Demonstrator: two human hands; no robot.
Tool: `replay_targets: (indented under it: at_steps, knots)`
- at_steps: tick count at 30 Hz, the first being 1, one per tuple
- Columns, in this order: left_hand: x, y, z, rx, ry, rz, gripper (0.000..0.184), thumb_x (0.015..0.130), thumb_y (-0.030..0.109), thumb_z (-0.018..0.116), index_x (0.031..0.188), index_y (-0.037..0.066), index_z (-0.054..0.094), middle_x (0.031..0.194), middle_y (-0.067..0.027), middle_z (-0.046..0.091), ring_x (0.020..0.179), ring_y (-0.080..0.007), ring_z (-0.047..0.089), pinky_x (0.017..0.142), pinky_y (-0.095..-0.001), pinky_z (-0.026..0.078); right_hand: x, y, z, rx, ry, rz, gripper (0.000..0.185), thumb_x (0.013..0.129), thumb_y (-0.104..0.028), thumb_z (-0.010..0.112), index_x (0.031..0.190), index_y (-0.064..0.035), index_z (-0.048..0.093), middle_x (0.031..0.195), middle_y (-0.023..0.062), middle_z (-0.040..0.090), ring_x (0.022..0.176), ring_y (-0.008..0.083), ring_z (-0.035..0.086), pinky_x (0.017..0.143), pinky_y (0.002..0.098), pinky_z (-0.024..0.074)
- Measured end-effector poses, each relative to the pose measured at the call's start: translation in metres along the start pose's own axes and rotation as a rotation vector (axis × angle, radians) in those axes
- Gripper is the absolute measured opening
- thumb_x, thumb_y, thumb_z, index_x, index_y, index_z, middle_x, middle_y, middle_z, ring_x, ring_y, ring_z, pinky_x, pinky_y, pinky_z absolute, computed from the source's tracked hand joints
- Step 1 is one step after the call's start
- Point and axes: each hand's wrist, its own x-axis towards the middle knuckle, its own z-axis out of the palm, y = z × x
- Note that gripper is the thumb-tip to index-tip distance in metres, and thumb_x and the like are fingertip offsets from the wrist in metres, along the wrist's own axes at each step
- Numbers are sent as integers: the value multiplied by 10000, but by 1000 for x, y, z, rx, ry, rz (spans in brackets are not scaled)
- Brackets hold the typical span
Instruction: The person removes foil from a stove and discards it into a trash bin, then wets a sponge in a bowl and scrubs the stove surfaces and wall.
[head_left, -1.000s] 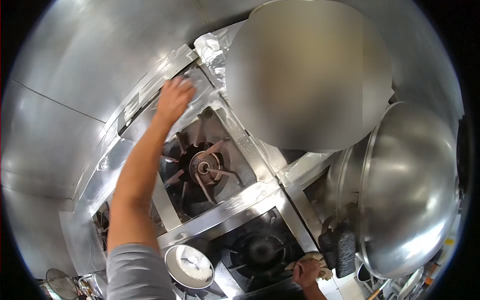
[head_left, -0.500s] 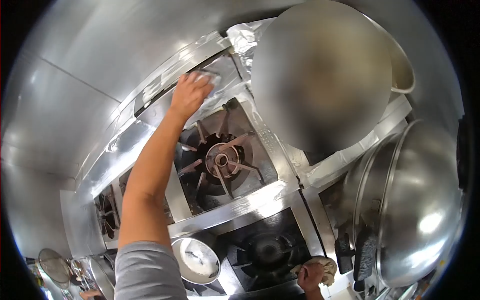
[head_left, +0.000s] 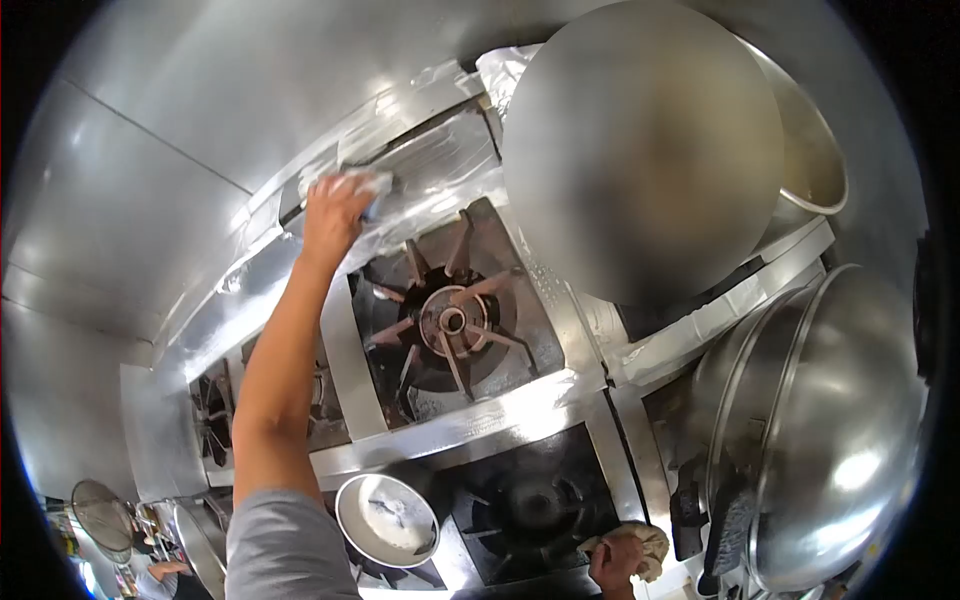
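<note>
Stretched out at the upper left, my left hand (head_left: pixel 335 215) is closed around a crumpled pale cloth (head_left: pixel 374 186) with a bit of blue. It presses on the shiny metal ledge (head_left: pixel 435 158) behind the burners. A gas burner with a rusty grate (head_left: pixel 452 320) lies just below and right of that hand. At the bottom right, my right hand (head_left: pixel 615 558) grips a tan cloth (head_left: pixel 648 548) at the front corner of a black burner (head_left: pixel 540 505).
A white-bottomed pot (head_left: pixel 388 520) sits at the front. Large steel woks (head_left: pixel 845 430) with dark handles stack on the right. A big blurred circle hides most of a large pot (head_left: pixel 815 150) at the back right. A person's arm (head_left: pixel 165 570) shows at bottom left.
My left hand has slid left and slightly down along the back ledge with the pale cloth. My right hand stays at the front corner with the tan cloth. The view has shifted slightly.
</note>
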Motion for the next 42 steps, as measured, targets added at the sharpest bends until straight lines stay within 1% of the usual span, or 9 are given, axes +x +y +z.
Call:
replay_targets:
  at_steps: [6, 8, 14, 23, 27, 31, 34, 40, 42]
  knots:
    - [42, 3, -5, -195, 111, -104, 486, 621, -84, 633, 1077, 56, 722, 1189, -148, 700, 1064, -371, 624, 938, -463, 481, -2, -8, 0, -54, 12, 48, 178, 815, -259, 655, 820, -81, 665, 747, 129, 635, 688, 355, 603, 654, 506, 459]
    - [31, -34, -4, 23, 291, -444, 458, 650, -71, 619, 1084, 37, 716, 1202, -167, 695, 1133, -379, 613, 971, -475, 473, -4, -1, 3, -27, -22, 40, 171, 807, -250, 657, 798, -79, 661, 735, 130, 633, 669, 352, 605, 664, 517, 473]
    - [68, -74, 27, 19, -340, -1047, 318, 810, 215, 699, 1062, 23, 723, 1108, -218, 713, 1018, -375, 695, 901, -476, 536, 18, -22, -15, -12, -61, -83, 159, 941, -144, 635, 977, 6, 672, 918, 226, 675, 828, 385, 648, 806, 520, 515]
    - [166, -17, 89, -453, 22, -611, 303, 793, 136, 675, 1074, 32, 719, 1120, -230, 693, 1091, -407, 648, 965, -489, 485, 20, -20, -11, -2, 27, -98, 184, 947, -168, 618, 903, 0, 676, 875, 197, 679, 793, 378, 644, 753, 507, 525]
    - [39, -90, 38, -167, 704, -860, 467, 746, -8, 653, 1208, -29, 589, 1122, -243, 603, 1154, -420, 523, 1033, -496, 399, 31, -20, -19, 68, 29, -78, 238, 965, -216, 590, 849, -29, 679, 804, 190, 672, 742, 360, 643, 729, 487, 529]
    - [78, -65, 2, -105, 500, -1491, 395, 856, 207, 701, 1169, -14, 609, 1153, -216, 643, 1085, -377, 622, 933, -522, 463, 39, -2, -25, 163, -34, 10, 169, 801, -243, 658, 767, -78, 655, 725, 133, 639, 652, 347, 615, 678, 523, 491]
    - [164, -65, 120, 32, 602, -1302, 558, 749, 283, 770, 1223, 27, 626, 1291, -230, 608, 1229, -388, 568, 1057, -504, 436, 39, -5, -25, -27, -94, -63, 202, 878, -232, 622, 764, -69, 658, 766, 142, 672, 680, 331, 635, 718, 487, 519]
    - [120, -47, 60, 94, 278, -667, 455, 690, 56, 711, 1143, 89, 704, 1174, -167, 649, 1144, -363, 604, 984, -487, 464, -6, 42, 6, -166, -39, -133, 291, 955, -258, 567, 717, -100, 617, 703, 120, 618, 655, 304, 592, 738, 579, 474]
    - [72, -80, 27, 39, 334, -884, 384, 708, 45, 716, 1091, 62, 730, 1142, -180, 664, 1037, -378, 639, 931, -475, 490, 11, 16, -1, -341, 53, -244, 292, 957, -249, 552, 701, -112, 579, 677, 118, 582, 608, 300, 534, 682, 574, 440]
